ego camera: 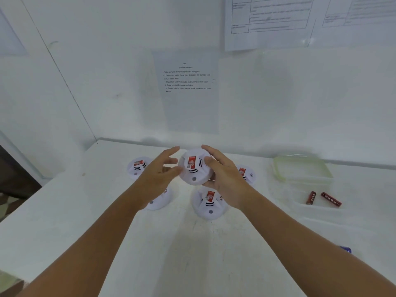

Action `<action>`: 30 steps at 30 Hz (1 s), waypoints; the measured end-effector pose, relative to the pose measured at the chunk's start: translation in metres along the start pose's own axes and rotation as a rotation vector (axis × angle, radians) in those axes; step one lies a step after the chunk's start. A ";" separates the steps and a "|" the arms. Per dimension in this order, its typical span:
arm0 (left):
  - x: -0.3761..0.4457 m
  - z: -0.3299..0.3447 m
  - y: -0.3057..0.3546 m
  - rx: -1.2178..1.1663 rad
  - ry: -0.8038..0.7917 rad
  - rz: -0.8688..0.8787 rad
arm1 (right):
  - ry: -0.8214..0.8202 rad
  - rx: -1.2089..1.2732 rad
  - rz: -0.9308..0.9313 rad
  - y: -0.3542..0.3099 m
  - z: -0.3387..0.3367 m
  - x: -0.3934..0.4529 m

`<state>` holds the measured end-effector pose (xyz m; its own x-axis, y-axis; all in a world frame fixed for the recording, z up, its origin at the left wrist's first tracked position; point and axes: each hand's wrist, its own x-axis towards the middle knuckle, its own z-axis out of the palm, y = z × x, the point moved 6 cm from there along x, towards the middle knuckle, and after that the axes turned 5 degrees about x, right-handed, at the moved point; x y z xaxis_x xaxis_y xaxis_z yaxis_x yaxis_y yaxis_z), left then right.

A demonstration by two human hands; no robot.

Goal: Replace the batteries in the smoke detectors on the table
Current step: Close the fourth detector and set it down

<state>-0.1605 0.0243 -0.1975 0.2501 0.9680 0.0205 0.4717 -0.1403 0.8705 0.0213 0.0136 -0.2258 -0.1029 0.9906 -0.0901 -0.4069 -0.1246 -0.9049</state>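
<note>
Both bare forearms reach in from the bottom corners of the frame toward its centre, where the right hand [222, 179] grips a white smoke detector [194, 167] raised above the surface [192, 254], fingers curled round its right side and underside. At the detector's left edge, the left hand [158, 174] has its fingers spread and loosely bent, the fingertips at the rim or just short of it; motion blur hides whether they touch. This held detector shows a red label, black vent slots and a small grey button facing the camera. Just below it, at centre, a second detector [210, 203] stands on the surface with the same red label. A third [159, 200] sits partly hidden under the left wrist, a fourth [138, 167] lies further back at left of centre, and a fifth [246, 173] peeks out behind the right hand. At the right of the frame a clear container [315, 207] holds two dark red batteries [331, 200], and behind it rests a pale green-rimmed lid [302, 168]. Printed sheets [187, 82] hang on the white wall in the upper half.
</note>
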 end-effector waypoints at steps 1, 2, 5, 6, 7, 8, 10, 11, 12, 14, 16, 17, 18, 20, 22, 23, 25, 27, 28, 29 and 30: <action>0.001 0.003 -0.003 -0.058 -0.023 -0.042 | -0.012 0.029 0.009 -0.001 0.000 0.001; 0.004 0.006 -0.006 -0.120 -0.051 -0.081 | -0.024 0.048 0.016 -0.001 0.001 0.001; 0.011 0.011 -0.011 -0.297 -0.090 -0.120 | -0.039 0.047 0.005 -0.003 0.003 0.007; 0.014 0.010 -0.012 -0.335 -0.089 -0.106 | -0.045 0.018 -0.005 -0.004 0.003 0.009; 0.017 0.007 -0.013 -0.360 -0.086 -0.090 | -0.053 -0.042 -0.015 -0.004 0.003 0.010; 0.021 0.005 -0.014 -0.374 -0.089 -0.073 | -0.062 -0.132 -0.026 -0.005 0.003 0.011; 0.030 0.000 -0.019 -0.379 -0.108 -0.055 | -0.071 -0.334 -0.048 -0.003 0.002 0.014; 0.034 -0.003 -0.022 -0.373 -0.119 -0.056 | -0.070 -0.403 -0.061 -0.002 0.003 0.017; 0.039 -0.006 -0.024 -0.359 -0.128 -0.055 | -0.061 -0.445 -0.074 0.000 0.003 0.020; 0.049 -0.012 -0.028 -0.316 -0.156 -0.050 | -0.033 -0.481 -0.099 0.003 0.006 0.029; 0.061 -0.017 -0.033 -0.263 -0.187 -0.038 | -0.011 -0.492 -0.113 0.007 0.010 0.038; 0.067 -0.020 -0.036 -0.224 -0.205 -0.027 | 0.000 -0.494 -0.112 0.009 0.012 0.043; 0.074 -0.021 -0.041 -0.180 -0.226 -0.014 | 0.015 -0.496 -0.110 0.012 0.013 0.048; 0.087 -0.022 -0.051 -0.096 -0.257 0.011 | 0.044 -0.510 -0.108 0.020 0.014 0.056; 0.098 -0.020 -0.061 -0.020 -0.273 0.030 | 0.076 -0.539 -0.104 0.028 0.012 0.065; 0.102 -0.017 -0.066 0.001 -0.280 0.033 | 0.091 -0.555 -0.099 0.031 0.011 0.068; 0.110 -0.010 -0.075 0.021 -0.291 0.026 | 0.113 -0.609 -0.079 0.039 0.007 0.075; 0.116 -0.003 -0.084 0.049 -0.297 0.004 | 0.131 -0.687 -0.052 0.045 0.002 0.081; 0.118 0.000 -0.088 0.059 -0.296 -0.006 | 0.135 -0.729 -0.040 0.048 -0.001 0.084; 0.119 0.003 -0.091 0.065 -0.294 -0.012 | 0.135 -0.768 -0.028 0.051 -0.004 0.086; 0.119 0.006 -0.093 0.071 -0.291 -0.016 | 0.130 -0.801 -0.019 0.052 -0.006 0.088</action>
<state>-0.1694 0.1517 -0.2791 0.4692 0.8713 -0.1437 0.5331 -0.1498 0.8327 -0.0038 0.0950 -0.2834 0.0234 0.9969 -0.0750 0.3707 -0.0784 -0.9254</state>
